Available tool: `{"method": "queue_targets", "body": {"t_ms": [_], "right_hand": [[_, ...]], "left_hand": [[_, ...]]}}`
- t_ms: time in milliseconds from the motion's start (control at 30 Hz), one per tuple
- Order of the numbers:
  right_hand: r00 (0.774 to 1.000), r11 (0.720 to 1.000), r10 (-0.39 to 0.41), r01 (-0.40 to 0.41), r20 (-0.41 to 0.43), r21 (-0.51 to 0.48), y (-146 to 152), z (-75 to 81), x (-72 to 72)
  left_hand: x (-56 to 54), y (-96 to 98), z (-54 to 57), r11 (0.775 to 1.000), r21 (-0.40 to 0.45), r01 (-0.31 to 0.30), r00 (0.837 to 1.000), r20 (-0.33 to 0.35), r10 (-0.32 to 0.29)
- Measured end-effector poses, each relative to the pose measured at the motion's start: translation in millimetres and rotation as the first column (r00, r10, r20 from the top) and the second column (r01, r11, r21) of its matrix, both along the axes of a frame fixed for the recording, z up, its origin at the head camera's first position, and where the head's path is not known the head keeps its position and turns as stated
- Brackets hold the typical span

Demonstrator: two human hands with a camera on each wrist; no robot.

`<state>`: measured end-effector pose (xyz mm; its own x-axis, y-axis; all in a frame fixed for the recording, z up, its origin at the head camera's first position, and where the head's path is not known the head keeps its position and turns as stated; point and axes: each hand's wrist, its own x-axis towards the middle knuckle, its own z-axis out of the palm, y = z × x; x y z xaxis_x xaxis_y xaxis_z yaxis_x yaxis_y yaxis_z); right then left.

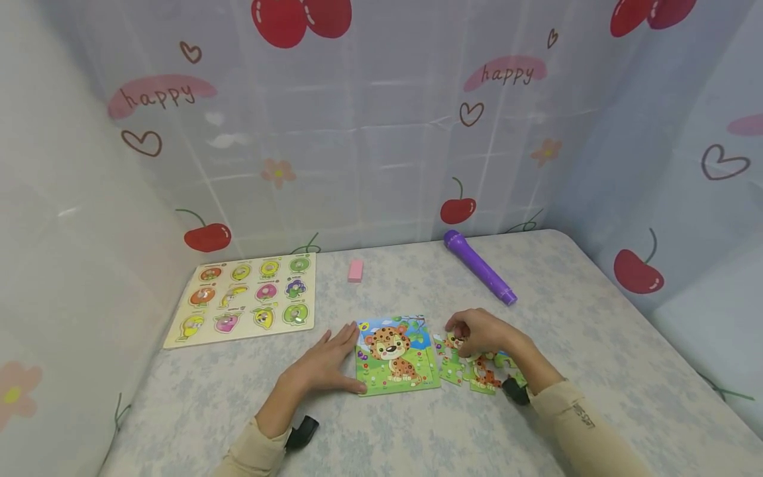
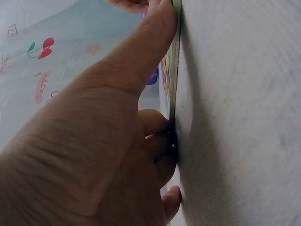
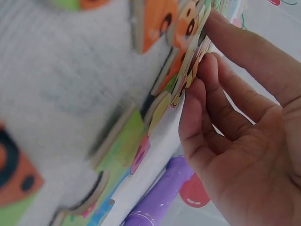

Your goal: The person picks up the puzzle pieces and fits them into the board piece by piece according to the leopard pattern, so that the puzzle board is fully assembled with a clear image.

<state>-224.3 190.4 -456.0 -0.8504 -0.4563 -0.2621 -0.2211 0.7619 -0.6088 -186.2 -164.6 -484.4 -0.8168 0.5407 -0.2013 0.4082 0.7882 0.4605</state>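
A square leopard jigsaw puzzle (image 1: 393, 358) lies flat on the table. My left hand (image 1: 324, 364) rests along its left side, fingers extended, with the thumb touching the near left corner; in the left wrist view the thumb (image 2: 146, 47) lies against the board's edge. To the right, several loose puzzle pieces (image 1: 485, 377) are scattered. Over them my right hand (image 1: 479, 331) pinches a puzzle piece (image 3: 192, 66) between thumb and fingers, low over the others. The fingers partly hide that piece.
A wooden fruit peg board (image 1: 244, 301) lies at the back left. Behind the puzzle sits a small pink block (image 1: 355, 270). A purple toy microphone (image 1: 479, 266) lies at the back right. Printed curtains (image 1: 369, 132) enclose the table's back and sides.
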Motion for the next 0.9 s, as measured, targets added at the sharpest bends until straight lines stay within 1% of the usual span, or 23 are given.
{"method": "queue_targets", "body": {"t_ms": [433,567,667,900], "right_hand": [[1.0,1.0,0.015,-0.015,0.012,-0.019,-1.7,-2.5,-1.2],[1.0,1.0,0.021,-0.021,-0.015,-0.017,-0.9,-4.4,-2.7],[0.999,1.0,0.025,-0.025,-0.045,-0.003,-1.1,-4.7,-4.2],[0.996,0.999,0.03,-0.028,-0.084,0.028,-1.0,-5.3,-6.4]], "left_hand": [[-0.3,-0.6,-1.0,1.0,0.0,-0.004,1.0,0.005,0.004],[-0.3,-0.7,-1.7,1.0,-0.003,-0.002,1.0,0.002,0.002],[-0.9,-0.6,-2.0,1.0,-0.009,0.0,1.0,-0.003,0.0],[-1.5,-0.8,-1.8,1.0,-0.014,0.001,1.0,-0.003,-0.001]]}}
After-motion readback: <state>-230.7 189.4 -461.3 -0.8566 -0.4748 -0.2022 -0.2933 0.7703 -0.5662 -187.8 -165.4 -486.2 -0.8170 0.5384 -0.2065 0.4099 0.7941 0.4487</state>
